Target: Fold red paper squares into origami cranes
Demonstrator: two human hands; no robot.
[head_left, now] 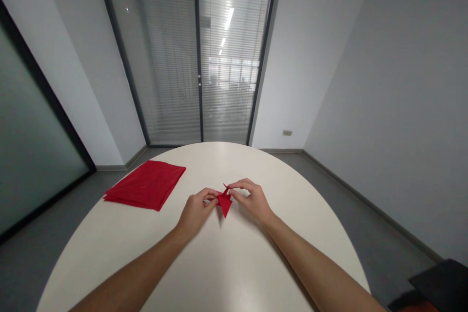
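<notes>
A small red origami crane [224,203] is held between my two hands, a little above the white round table [219,263]. One triangular flap points down toward me and a thin pointed tip sticks up at the top. My left hand [197,211] pinches its left side between thumb and fingers. With thumb and forefinger, my right hand [253,198] grips the crane near the thin upper point. The fingertips hide parts of the folded paper on both sides.
A stack of red paper sheets [148,185] lies on the table's left side, near its edge. A dark object [438,285] stands at the lower right beyond the table. Behind are a glass door with blinds [234,58] and a wall socket [287,133].
</notes>
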